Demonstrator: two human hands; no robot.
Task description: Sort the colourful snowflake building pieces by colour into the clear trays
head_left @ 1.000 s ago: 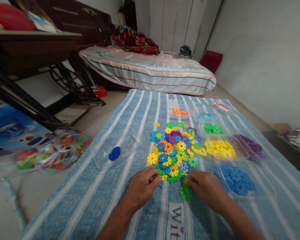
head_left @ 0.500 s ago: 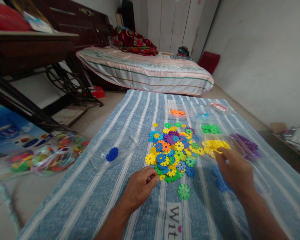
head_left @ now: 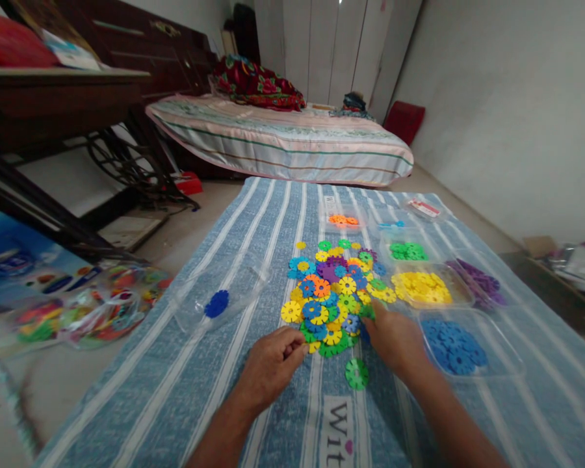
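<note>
Pinching a yellow disc (head_left: 314, 348) with my left hand (head_left: 273, 363), I cannot tell the grip of my right hand (head_left: 396, 337); its careless push could scatter the pile (head_left: 338, 296).

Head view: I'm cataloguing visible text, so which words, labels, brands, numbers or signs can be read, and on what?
"Wit": striped cloth, printed sideways at the picture's bottom edge.
"W", rest unclear: same cloth, far end.
Blue box on the left: lettering too blurred.
Red-and-white label, far right: too small.
No numbers readable.
</note>
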